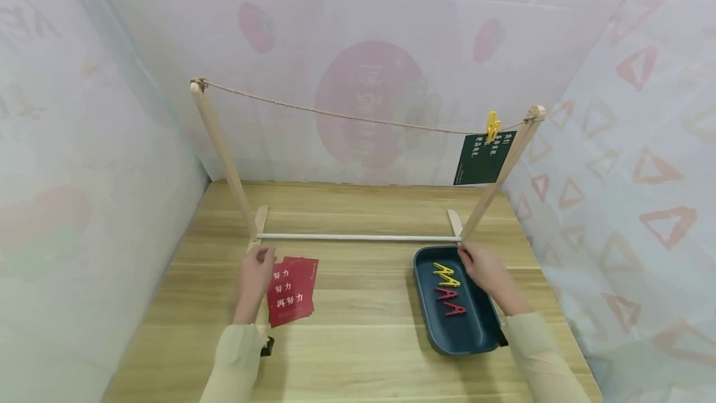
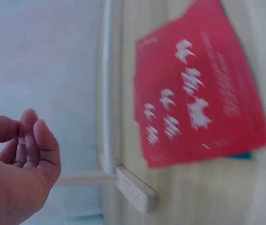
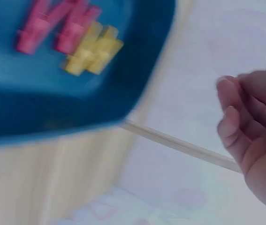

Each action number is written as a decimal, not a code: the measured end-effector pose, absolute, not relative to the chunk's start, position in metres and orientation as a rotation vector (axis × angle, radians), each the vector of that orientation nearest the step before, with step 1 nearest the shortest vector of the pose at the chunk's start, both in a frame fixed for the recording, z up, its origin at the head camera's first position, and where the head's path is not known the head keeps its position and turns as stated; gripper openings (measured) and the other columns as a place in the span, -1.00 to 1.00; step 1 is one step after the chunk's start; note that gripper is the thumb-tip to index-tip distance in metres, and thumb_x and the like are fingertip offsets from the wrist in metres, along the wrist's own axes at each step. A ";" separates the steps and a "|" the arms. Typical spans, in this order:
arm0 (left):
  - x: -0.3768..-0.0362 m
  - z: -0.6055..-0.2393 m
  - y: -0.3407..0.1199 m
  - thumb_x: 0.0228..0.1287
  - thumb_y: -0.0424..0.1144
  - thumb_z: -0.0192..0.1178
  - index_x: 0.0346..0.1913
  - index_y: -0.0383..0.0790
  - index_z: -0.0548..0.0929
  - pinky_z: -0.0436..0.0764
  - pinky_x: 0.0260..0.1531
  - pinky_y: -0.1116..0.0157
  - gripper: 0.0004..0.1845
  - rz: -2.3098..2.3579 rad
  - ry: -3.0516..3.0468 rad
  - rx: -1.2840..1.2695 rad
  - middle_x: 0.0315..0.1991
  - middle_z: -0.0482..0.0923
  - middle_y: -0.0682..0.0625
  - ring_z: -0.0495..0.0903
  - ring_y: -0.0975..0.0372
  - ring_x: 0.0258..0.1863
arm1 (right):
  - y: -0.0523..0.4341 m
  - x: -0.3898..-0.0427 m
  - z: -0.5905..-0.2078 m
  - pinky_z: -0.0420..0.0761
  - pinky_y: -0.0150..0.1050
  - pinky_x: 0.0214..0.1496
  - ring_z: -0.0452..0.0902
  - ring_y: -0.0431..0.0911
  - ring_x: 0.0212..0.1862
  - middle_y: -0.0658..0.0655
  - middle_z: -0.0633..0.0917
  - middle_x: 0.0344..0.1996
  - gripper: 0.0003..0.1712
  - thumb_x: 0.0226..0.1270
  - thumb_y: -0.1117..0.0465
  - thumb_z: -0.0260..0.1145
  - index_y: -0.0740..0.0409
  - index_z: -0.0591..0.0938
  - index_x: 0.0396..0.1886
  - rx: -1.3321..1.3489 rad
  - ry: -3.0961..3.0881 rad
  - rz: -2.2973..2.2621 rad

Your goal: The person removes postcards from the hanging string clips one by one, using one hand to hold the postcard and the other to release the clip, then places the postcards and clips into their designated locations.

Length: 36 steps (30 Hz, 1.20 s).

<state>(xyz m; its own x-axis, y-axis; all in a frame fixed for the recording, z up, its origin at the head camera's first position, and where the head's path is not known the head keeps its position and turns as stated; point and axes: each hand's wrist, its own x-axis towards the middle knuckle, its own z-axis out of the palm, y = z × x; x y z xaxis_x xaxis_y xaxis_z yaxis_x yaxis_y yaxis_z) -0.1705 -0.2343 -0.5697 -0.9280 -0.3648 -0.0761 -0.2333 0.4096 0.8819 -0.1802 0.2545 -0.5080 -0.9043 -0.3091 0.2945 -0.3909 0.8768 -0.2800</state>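
Observation:
My left hand (image 1: 258, 270) hovers by the left edge of a stack of red cards (image 1: 292, 291) with white characters. In the left wrist view its loosely curled fingers (image 2: 46, 136) hold nothing. Above the far right rim of a blue tray (image 1: 458, 338) is my right hand (image 1: 483, 269), also loosely curled and holding nothing. Two yellow clothespins (image 1: 445, 273) and two red clothespins (image 1: 450, 302) lie in that tray. A dark green card (image 1: 481, 163) hangs from the string at the right, with a yellow clothespin (image 1: 492, 126) on its top edge.
A twine line (image 1: 341, 117) sags between two wooden posts (image 1: 224, 154). A white rod (image 1: 358, 237) joins their feet low across the table (image 1: 358, 347). Printed curtains (image 1: 369, 5) enclose the back and sides.

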 end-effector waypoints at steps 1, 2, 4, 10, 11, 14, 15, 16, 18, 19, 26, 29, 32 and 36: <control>-0.173 -0.564 -0.229 0.49 -0.03 0.01 0.09 -0.25 0.58 0.63 -0.29 0.28 -0.61 -1.568 -2.483 0.517 -0.08 0.68 -0.23 0.67 0.00 -0.16 | 0.255 -0.184 -0.499 0.52 -0.15 -0.46 0.50 -0.11 -0.53 0.13 0.68 -0.52 -0.96 0.31 0.39 0.28 0.23 0.64 -0.34 0.529 -2.759 0.506; -0.176 -0.559 -0.223 0.48 -0.05 0.04 0.06 -0.26 0.60 0.62 -0.34 0.33 -0.64 -1.573 -2.442 0.483 -0.13 0.69 -0.23 0.69 0.01 -0.20 | 0.255 -0.187 -0.490 0.52 -0.14 -0.48 0.51 -0.09 -0.54 0.15 0.69 -0.53 -0.97 0.30 0.39 0.29 0.26 0.65 -0.34 0.535 -2.707 0.517; -0.181 -0.548 -0.210 0.46 -0.09 0.08 0.02 -0.28 0.62 0.60 -0.41 0.40 -0.67 -1.604 -2.370 0.420 -0.19 0.70 -0.23 0.71 0.02 -0.26 | 0.256 -0.195 -0.473 0.52 -0.11 -0.50 0.53 -0.04 -0.55 0.19 0.68 -0.55 -0.97 0.27 0.44 0.30 0.29 0.65 -0.36 0.566 -2.599 0.554; -0.195 -0.523 -0.176 0.44 -0.20 0.13 -0.09 -0.34 0.65 0.61 -0.48 0.47 -0.76 -1.707 -2.267 0.233 -0.30 0.69 -0.25 0.67 0.17 -0.42 | 0.258 -0.217 -0.420 0.57 -0.03 -0.46 0.59 0.07 -0.52 0.29 0.70 -0.50 -0.95 0.20 0.51 0.32 0.39 0.66 -0.33 0.648 -2.384 0.547; -0.197 -0.519 -0.171 0.43 -0.22 0.13 -0.11 -0.34 0.66 0.61 -0.48 0.47 -0.77 -1.715 -2.255 0.200 -0.32 0.68 -0.25 0.67 0.18 -0.43 | 0.259 -0.220 -0.411 0.57 -0.02 -0.45 0.60 0.08 -0.51 0.30 0.71 -0.50 -0.95 0.20 0.50 0.32 0.40 0.66 -0.32 0.646 -2.367 0.529; -0.204 -0.508 -0.158 0.43 -0.22 0.13 -0.13 -0.31 0.66 0.61 -0.49 0.46 -0.79 -1.740 -2.238 0.099 -0.34 0.67 -0.20 0.69 0.08 -0.40 | 0.261 -0.226 -0.385 0.57 -0.02 -0.45 0.59 0.09 -0.53 0.32 0.71 -0.49 -0.96 0.22 0.49 0.32 0.41 0.66 -0.32 0.647 -2.329 0.487; -0.206 -0.505 -0.154 0.44 -0.21 0.12 -0.13 -0.30 0.66 0.61 -0.49 0.46 -0.79 -1.743 -2.240 0.064 -0.35 0.67 -0.18 0.69 0.04 -0.38 | 0.262 -0.227 -0.377 0.57 -0.03 -0.46 0.59 0.08 -0.54 0.32 0.71 -0.49 -0.95 0.23 0.49 0.31 0.41 0.65 -0.31 0.651 -2.320 0.479; -0.208 -0.501 -0.150 0.44 -0.20 0.12 -0.13 -0.30 0.66 0.61 -0.49 0.45 -0.78 -1.746 -2.242 0.027 -0.35 0.66 -0.17 0.69 0.00 -0.37 | 0.263 -0.228 -0.369 0.56 -0.03 -0.45 0.58 0.07 -0.54 0.32 0.71 -0.49 -0.95 0.24 0.49 0.31 0.41 0.65 -0.31 0.646 -2.312 0.461; -0.211 -0.493 -0.141 0.45 -0.19 0.11 -0.11 -0.29 0.66 0.63 -0.49 0.44 -0.77 -1.759 -2.253 -0.039 -0.34 0.66 -0.17 0.68 -0.05 -0.35 | 0.264 -0.229 -0.355 0.56 -0.04 -0.44 0.58 0.06 -0.53 0.32 0.71 -0.47 -0.94 0.26 0.47 0.30 0.41 0.65 -0.29 0.643 -2.302 0.442; -0.213 -0.490 -0.136 0.45 -0.17 0.11 -0.11 -0.28 0.65 0.63 -0.49 0.43 -0.77 -1.765 -2.263 -0.062 -0.33 0.66 -0.16 0.68 -0.05 -0.34 | 0.265 -0.229 -0.349 0.56 -0.04 -0.43 0.58 0.06 -0.52 0.32 0.71 -0.46 -0.94 0.27 0.47 0.30 0.41 0.66 -0.28 0.640 -2.301 0.433; -0.225 -0.463 -0.100 0.44 -0.19 0.13 -0.11 -0.27 0.67 0.64 -0.48 0.38 -0.79 -1.697 -2.301 -0.195 -0.34 0.68 -0.13 0.67 0.14 -0.42 | 0.264 -0.231 -0.317 0.59 -0.09 -0.37 0.62 0.12 -0.42 0.32 0.68 -0.37 -0.90 0.27 0.45 0.30 0.41 0.65 -0.23 0.634 -2.308 0.424; -0.231 -0.451 -0.084 0.44 -0.19 0.12 -0.11 -0.26 0.67 0.62 -0.46 0.36 -0.79 -1.673 -2.310 -0.265 -0.34 0.69 -0.12 0.67 0.19 -0.42 | 0.265 -0.232 -0.303 0.54 -0.28 -0.39 0.63 0.13 -0.45 0.33 0.67 -0.31 -0.85 0.26 0.43 0.33 0.40 0.65 -0.18 0.606 -2.313 0.408; -0.239 -0.438 -0.072 0.46 -0.14 0.11 -0.10 -0.19 0.66 0.61 -0.43 0.35 -0.79 -1.668 -2.336 -0.311 -0.33 0.69 -0.08 0.67 0.22 -0.39 | 0.266 -0.232 -0.288 0.44 -0.39 -0.40 0.62 0.13 -0.47 0.33 0.66 -0.25 -0.78 0.26 0.41 0.34 0.37 0.65 -0.10 0.577 -2.345 0.376; -0.246 -0.423 -0.059 0.46 -0.13 0.11 -0.08 -0.19 0.66 0.61 -0.39 0.36 -0.78 -1.657 -2.352 -0.383 -0.32 0.70 -0.07 0.67 0.23 -0.37 | 0.263 -0.230 -0.269 0.52 -0.16 -0.37 0.58 0.15 -0.39 0.36 0.63 -0.15 -0.66 0.27 0.37 0.34 0.35 0.60 0.04 0.555 -2.462 0.341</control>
